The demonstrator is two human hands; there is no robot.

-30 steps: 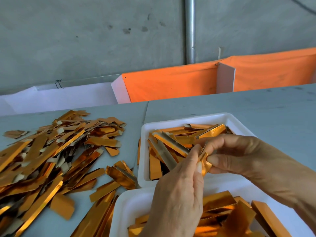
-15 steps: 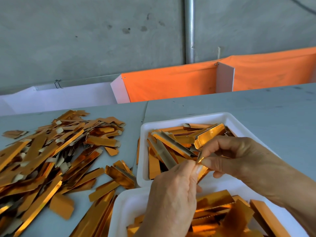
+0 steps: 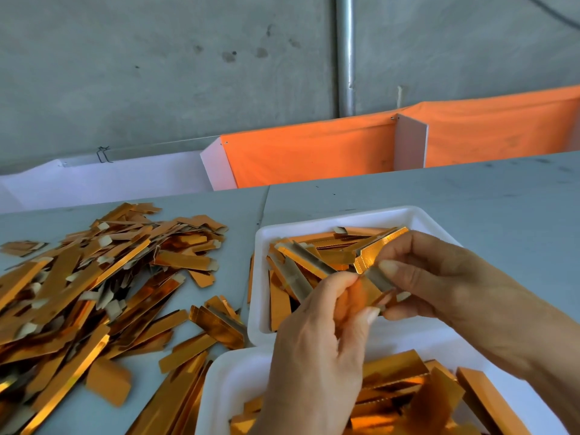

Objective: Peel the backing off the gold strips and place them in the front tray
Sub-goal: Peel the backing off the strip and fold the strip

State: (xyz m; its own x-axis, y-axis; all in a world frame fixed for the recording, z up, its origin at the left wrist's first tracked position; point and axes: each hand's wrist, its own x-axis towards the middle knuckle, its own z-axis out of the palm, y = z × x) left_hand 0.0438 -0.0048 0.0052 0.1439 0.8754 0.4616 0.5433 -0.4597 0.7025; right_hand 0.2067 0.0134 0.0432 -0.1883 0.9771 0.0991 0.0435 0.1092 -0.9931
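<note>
Both hands work one gold strip (image 3: 375, 257) held in the air over the far white tray (image 3: 332, 218). The right hand (image 3: 439, 281) pinches the strip between thumb and curled fingers, with the shiny gold end sticking up past its fingertips; the left hand (image 3: 317, 350) pinches a translucent orange film (image 3: 357, 293), which looks to be the backing, between thumb and forefinger. The grey face of the strip shows just beside the right thumb, so the peel seems part done. To do it well, the right hand should hold firm close to the line where the film lifts, so the strip does not bend or crease, and the left should draw the film back low and steady along the strip's length, not upward. A jerk could tear the film and leave a scrap stuck. Beyond the fingertips the far tray holds strips with grey faces showing; under the wrists the near white tray (image 3: 219, 381) holds shiny gold ones. To the left of the left hand lies a heap of loose strips (image 3: 94, 287) on the grey table (image 3: 470, 199).
</note>
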